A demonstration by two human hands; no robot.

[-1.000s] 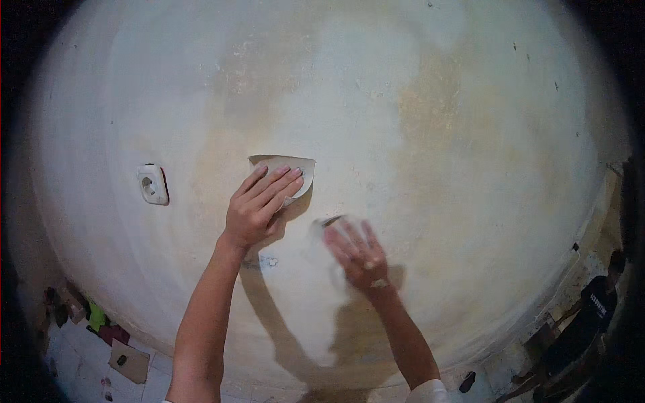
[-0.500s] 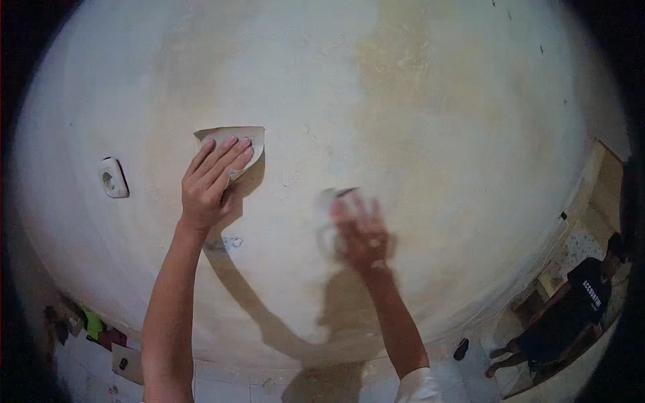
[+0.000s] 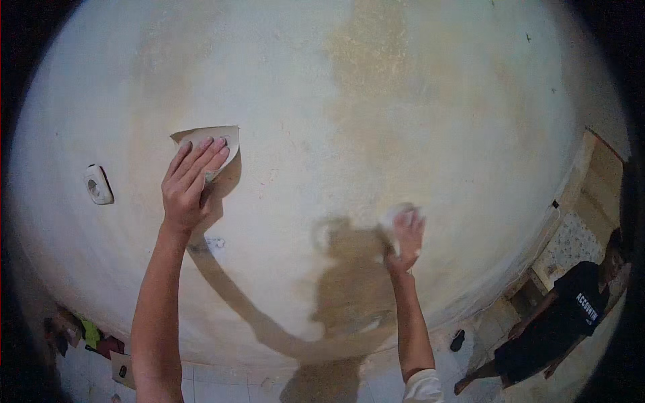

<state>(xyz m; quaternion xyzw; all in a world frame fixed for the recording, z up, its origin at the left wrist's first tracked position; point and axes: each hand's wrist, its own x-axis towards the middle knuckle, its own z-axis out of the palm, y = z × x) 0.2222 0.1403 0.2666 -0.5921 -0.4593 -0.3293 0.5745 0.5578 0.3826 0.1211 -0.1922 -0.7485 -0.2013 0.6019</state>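
Note:
My left hand (image 3: 185, 195) presses a curled grey-brown sheet of sandpaper (image 3: 232, 138) against the wall (image 3: 289, 94). Its fingers lie stretched over the sheet, whose corners lift off the surface. Further right and a little lower, my right hand (image 3: 408, 238) is flat against the wall over a whitish piece (image 3: 390, 216). Motion smears that piece and the fingertips, so its kind cannot be made out. The wall is pale with yellowish, patchy stains.
A white socket (image 3: 99, 184) is on the wall at left. At the right stands a person in dark clothes (image 3: 568, 309), near a wooden board (image 3: 591, 181). A dark shoe (image 3: 457, 340) lies on the tiled floor (image 3: 222, 386). Assorted items (image 3: 91, 332) sit at lower left.
My right hand has moved to the right and slightly down across the wall with the whitish piece. My left hand stays on its sheet; the whole view has shifted a little.

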